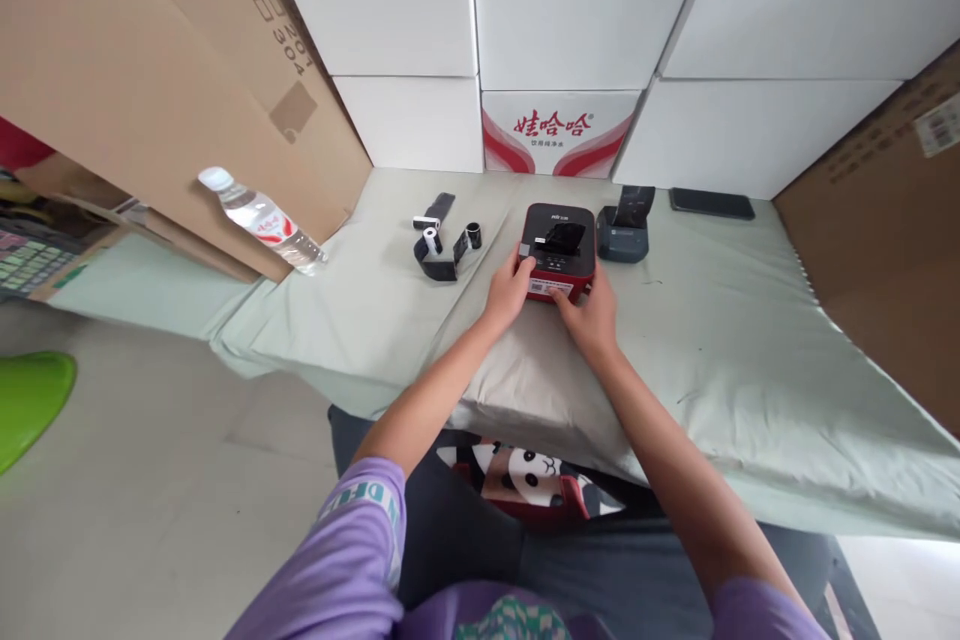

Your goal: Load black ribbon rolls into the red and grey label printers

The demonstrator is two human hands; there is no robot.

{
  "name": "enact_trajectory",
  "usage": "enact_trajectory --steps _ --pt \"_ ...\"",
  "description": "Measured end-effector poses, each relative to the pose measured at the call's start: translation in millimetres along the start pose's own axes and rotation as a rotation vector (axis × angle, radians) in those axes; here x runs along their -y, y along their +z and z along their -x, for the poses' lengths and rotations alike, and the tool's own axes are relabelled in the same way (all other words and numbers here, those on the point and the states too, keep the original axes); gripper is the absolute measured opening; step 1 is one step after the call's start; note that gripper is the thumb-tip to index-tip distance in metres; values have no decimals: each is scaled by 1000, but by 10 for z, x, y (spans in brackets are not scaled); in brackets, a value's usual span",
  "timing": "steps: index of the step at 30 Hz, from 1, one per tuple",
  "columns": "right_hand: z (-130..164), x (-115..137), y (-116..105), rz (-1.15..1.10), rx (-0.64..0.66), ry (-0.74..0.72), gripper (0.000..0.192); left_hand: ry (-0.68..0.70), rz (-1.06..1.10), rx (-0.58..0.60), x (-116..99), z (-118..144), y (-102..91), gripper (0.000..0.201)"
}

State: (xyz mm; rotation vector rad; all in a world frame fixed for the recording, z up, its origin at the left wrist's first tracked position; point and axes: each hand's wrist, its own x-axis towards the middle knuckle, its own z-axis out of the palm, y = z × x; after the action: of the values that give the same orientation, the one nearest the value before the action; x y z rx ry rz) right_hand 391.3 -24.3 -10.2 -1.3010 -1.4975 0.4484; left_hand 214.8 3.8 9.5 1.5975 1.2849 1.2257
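Observation:
A box-shaped red and black device (556, 292), which looks like a label printer, sits on the cloth-covered table. A glossy black piece (562, 238) lies on its top, and a barcode sticker shows on its front. My left hand (508, 290) grips its left front corner, with the thumb on the top edge. Wrapped round the right front corner is my right hand (592, 315), its thumb on the front near the sticker. Close by on the right stands a smaller dark grey printer (624, 244) with a black strip (634, 206) rising from it.
Several partly unrolled black label rolls (439, 268) lie left of the device. A water bottle (262, 220) stands farther left by a cardboard box (187, 60). A black phone (711, 203) lies at the back right. White boxes (409, 125) line the back; another cardboard box (885, 240) bounds the right.

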Motion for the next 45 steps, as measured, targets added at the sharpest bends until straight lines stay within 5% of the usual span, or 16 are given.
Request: enact_trajectory --steps 3,6,9,14,20,25,45 --pt "-10 -57 19 -3 -12 -12 84 -32 39 -77 -32 117 -21 52" --pt "-47 -136 29 -19 -23 -16 91 81 -39 -88 -10 200 -30 63" --pt "-67 -198 34 -25 -20 -31 94 182 -149 -85 40 239 -44 53" --pt "-103 -272 55 -44 -3 -23 98 195 -170 -90 109 224 -60 59" --pt "-135 -282 60 -72 11 1 108 326 -270 -234 103 190 -106 67" --pt "-134 -264 68 -99 16 24 112 357 -377 -172 62 195 -162 63" --pt "-154 -469 139 -187 -1 0 117 492 -309 -320 189 2 -63 56"
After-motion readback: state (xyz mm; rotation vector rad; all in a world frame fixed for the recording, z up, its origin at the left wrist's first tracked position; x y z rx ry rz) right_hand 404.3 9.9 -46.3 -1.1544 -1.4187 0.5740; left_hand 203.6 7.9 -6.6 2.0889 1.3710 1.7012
